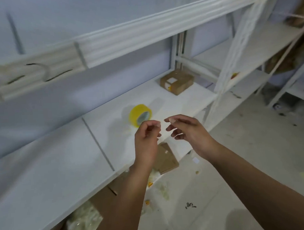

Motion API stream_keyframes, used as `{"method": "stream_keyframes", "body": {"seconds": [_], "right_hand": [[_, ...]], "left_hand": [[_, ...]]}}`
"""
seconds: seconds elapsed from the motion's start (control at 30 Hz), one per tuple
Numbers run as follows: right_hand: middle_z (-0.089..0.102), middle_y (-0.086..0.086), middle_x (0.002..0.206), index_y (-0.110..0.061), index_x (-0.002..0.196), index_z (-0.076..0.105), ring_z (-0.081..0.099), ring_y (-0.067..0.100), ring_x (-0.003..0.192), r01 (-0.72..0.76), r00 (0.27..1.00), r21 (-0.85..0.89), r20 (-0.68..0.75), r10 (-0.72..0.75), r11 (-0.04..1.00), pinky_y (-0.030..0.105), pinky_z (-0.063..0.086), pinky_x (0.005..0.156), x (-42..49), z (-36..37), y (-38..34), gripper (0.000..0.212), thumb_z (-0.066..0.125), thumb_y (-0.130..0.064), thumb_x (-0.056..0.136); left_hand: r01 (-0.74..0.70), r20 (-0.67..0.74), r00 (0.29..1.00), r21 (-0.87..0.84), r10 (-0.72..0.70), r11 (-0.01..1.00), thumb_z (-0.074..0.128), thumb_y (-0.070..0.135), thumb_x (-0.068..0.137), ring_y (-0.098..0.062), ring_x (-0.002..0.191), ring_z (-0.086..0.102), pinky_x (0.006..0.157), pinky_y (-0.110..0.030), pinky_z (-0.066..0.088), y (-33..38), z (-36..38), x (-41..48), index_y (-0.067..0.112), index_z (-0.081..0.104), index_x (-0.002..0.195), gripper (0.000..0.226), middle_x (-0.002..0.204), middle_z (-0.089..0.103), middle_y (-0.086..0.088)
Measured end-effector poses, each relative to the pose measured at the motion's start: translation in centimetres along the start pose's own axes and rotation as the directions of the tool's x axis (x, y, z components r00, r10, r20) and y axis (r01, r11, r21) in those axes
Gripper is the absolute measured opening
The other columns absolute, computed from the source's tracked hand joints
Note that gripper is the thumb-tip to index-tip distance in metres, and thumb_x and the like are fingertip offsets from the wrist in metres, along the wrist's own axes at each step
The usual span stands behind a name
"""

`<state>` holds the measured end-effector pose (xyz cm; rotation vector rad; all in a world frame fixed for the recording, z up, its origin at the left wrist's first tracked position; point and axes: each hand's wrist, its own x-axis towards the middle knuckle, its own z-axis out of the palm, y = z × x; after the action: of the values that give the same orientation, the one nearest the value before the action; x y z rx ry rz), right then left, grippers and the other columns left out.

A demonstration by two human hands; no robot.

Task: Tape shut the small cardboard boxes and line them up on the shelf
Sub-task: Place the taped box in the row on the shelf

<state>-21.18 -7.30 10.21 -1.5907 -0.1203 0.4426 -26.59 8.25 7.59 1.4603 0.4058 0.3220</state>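
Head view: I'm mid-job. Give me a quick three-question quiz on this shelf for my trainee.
1. True or false: the tape roll sits on top of the labelled box.
2. The labelled box stands: A) at the right end of the shelf, B) at its left end, C) in a hand.
3. Which hand appears closer to the tape roll in the picture?
Key: 1 false; 2 A; 3 the left hand.

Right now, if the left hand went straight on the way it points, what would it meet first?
Probably the yellow tape roll on the shelf, just beyond the left hand; depth is unclear.
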Motion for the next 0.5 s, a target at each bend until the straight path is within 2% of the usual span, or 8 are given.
{"method": "stream_keyframes", "body": {"seconds": [0.1,0.2,0.37,0.4,0.5], "right_hand": [[0.077,0.008,0.097,-0.014,0.114,0.078,0.066,0.021,0.082,-0.013,1.0,-0.009,-0.024,0.012,1.0,0.031,0.052,0.079,2.0,-5.4,-0.9,0.02,0.062,-0.022,0.105],[0.078,0.008,0.098,-0.014,0.114,0.078,0.067,0.021,0.082,-0.047,0.998,-0.031,-0.038,0.046,0.998,0.032,0.053,0.08,4.2,-9.1,-1.3,0.02,0.061,-0.02,0.105],[0.08,0.007,0.101,-0.019,0.111,0.078,0.07,0.019,0.081,-0.106,0.993,-0.047,-0.058,0.103,0.993,0.028,0.057,0.077,8.4,-12.3,-0.4,0.018,0.062,-0.022,0.105],[0.081,0.005,0.099,-0.02,0.109,0.078,0.071,0.018,0.079,-0.115,0.991,-0.051,-0.07,0.111,0.992,0.027,0.057,0.074,9.4,-12.8,-0.2,0.017,0.062,-0.023,0.105],[0.081,-0.001,0.091,-0.023,0.104,0.078,0.071,0.017,0.075,-0.161,0.98,-0.081,-0.132,0.15,0.984,0.027,0.056,0.072,12.8,-14.0,0.4,0.014,0.065,-0.025,0.103]], "left_hand": [[-0.005,-0.01,1.0,-0.008,0.005,1.0,0.065,0.006,0.101,-0.005,0.071,0.066,0.067,-0.015,0.052,-0.6,5.3,1.3,0.02,0.071,0.094,0.016,0.085,0.073,0.017],[-0.008,-0.024,1.0,0.016,0.008,1.0,0.064,0.005,0.101,-0.008,0.075,0.065,0.07,-0.018,0.051,-1.1,9.2,2.4,0.02,0.071,0.096,0.017,0.087,0.072,0.015],[0.007,-0.003,1.0,0.113,-0.007,0.994,0.066,0.01,0.101,-0.017,0.093,0.066,0.086,-0.033,0.054,-2.8,13.1,5.7,0.021,0.071,0.106,0.012,0.1,0.073,0.005],[0.001,-0.009,1.0,0.12,0.0,0.993,0.067,0.012,0.101,-0.015,0.093,0.066,0.085,-0.029,0.053,-3.3,13.7,7.0,0.022,0.071,0.107,0.013,0.099,0.073,0.005],[-0.04,-0.036,0.998,0.175,0.046,0.984,0.069,0.015,0.101,0.002,0.09,0.065,0.075,-0.005,0.046,-4.4,15.8,11.7,0.027,0.069,0.11,0.016,0.102,0.072,0.01]]}}
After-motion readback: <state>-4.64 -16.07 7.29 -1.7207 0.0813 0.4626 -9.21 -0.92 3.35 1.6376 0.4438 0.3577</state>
